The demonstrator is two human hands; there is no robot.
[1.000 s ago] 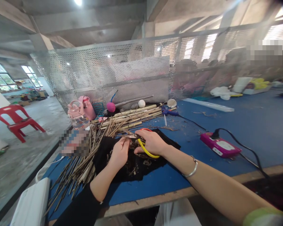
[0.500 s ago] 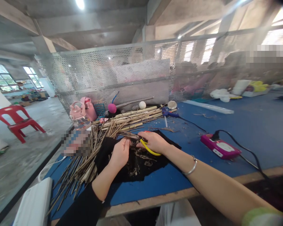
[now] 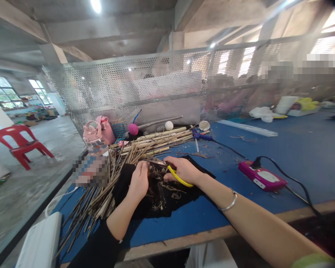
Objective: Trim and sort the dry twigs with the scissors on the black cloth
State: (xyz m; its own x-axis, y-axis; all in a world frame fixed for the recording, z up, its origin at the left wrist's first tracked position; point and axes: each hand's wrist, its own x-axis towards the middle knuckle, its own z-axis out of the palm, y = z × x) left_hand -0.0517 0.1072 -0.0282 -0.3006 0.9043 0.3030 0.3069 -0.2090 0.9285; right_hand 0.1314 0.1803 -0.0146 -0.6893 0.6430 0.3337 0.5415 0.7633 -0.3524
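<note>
My right hand (image 3: 184, 171) is closed round scissors with yellow handles (image 3: 180, 176), their blades pointing left toward my other hand. My left hand (image 3: 139, 180) has its fingers bent together above the left part of a black cloth (image 3: 184, 201); what it holds, if anything, is hidden. Pale and brown plant scraps (image 3: 160, 201) lie on the cloth between my hands. A bundle of thin dry stalks (image 3: 100, 197) lies just left of the cloth, partly under its edge or beside it; I cannot tell which.
Bamboo sticks (image 3: 156, 143), a pink ball (image 3: 133, 129), a white ball (image 3: 169, 125) and a blue glue gun (image 3: 201, 136) lie behind the cloth. Pink bottles (image 3: 106, 130) stand back left. A magenta power strip (image 3: 262, 176) is at right, a perforated screen (image 3: 106, 85) behind.
My left hand has shifted slightly left and up, its fingers now more upright. The scissor blades show less than before. My right hand has moved slightly right.
</note>
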